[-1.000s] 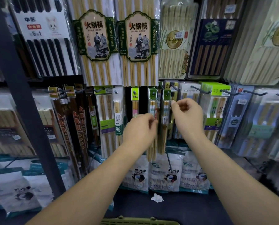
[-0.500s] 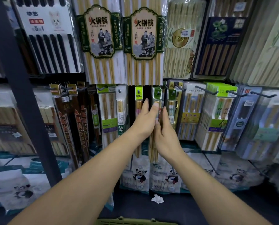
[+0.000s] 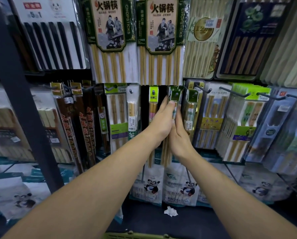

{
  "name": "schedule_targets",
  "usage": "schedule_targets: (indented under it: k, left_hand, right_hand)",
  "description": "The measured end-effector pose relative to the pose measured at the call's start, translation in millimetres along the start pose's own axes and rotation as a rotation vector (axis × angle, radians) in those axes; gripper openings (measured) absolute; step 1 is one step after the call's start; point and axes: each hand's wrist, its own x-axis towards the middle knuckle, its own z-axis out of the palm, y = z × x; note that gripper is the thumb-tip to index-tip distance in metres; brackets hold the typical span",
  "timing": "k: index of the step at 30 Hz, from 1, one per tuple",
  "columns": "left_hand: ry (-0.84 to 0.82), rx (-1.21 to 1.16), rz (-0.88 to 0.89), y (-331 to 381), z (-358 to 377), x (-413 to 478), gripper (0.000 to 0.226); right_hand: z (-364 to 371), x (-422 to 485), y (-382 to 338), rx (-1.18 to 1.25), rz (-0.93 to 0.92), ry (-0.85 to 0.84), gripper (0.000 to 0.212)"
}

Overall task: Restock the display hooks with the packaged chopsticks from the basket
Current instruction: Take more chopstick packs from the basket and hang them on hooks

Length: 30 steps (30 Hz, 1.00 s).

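Squaring up the packs (image 3: 166, 153) hanging mid-row on the lower rail, just under the big hotpot packs (image 3: 159, 40), between a pink-banded pack (image 3: 152, 107) on the left and green-carded packs (image 3: 191, 100) on the right. Flat against opposite sides of the bunch, left hand (image 3: 161, 122) and right hand (image 3: 179, 137), fingers straight, palms close together with the sticks sandwiched between; pressing, not gripping. Own hook hidden behind the green header (image 3: 175, 95), so no telling the depth of the bunch on it. Judging by looks: light, with thin film sleeves over stiff bamboo, probably slick to the touch and free to swing or fan out from the single hole at the top. Best taken by the card header for threading onto the hooks (image 3: 234, 91), that being the stiffest part and the place of the hole; lower down, better steadied with flat palms than pinched, to stop sleeves sliding over one another. Little risk of breakage, but likely to tear at the hole if yanked. At the bottom edge, just the rim of the basket (image 3: 137, 235), contents out of view, hence no judging the stock left to hang.
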Motion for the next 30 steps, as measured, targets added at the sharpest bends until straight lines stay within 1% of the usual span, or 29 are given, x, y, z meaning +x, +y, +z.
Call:
schedule_targets:
  k: [3, 6, 8, 11, 14, 17, 24, 28, 30]
  left_hand:
    - [0.046, 0.028, -0.01, 1, 2, 7, 0.054]
    - [0.074, 0.006, -0.024, 2, 4, 15, 0.054]
    - [0.085, -0.002, -0.041, 4, 7, 19, 0.053]
    - [0.099, -0.021, -0.069, 7, 10, 23, 0.052]
    - [0.097, -0.037, -0.092, 7, 11, 23, 0.054]
    - [0.076, -0.068, -0.093, 4, 10, 18, 0.056]
    - [0.047, -0.254, -0.099, -15, 12, 16, 0.058]
    - [0.05, -0.222, -0.083, -15, 13, 20, 0.06]
    - [0.073, -0.186, -0.064, -18, 12, 28, 0.061]
  right_hand:
    - [3, 8, 6, 0.048, 0.038, 0.055, 0.055]
    - [4, 17, 10, 0.017, 0.044, -0.001, 0.059]
    - [2, 24, 13, -0.003, 0.07, 0.006, 0.06]
    - [1, 30, 14, 0.037, 0.12, 0.012, 0.06]
    - [0, 31, 9, 0.093, 0.165, 0.059, 0.057]
    - [-1, 31, 8, 0.135, 0.203, 0.017, 0.058]
    - [13, 37, 22, 0.277, 0.221, 0.039, 0.055]
    - [12, 44, 28, 0.295, 0.217, 0.032, 0.061]
    - [11, 46, 27, 0.303, 0.195, 0.024, 0.06]
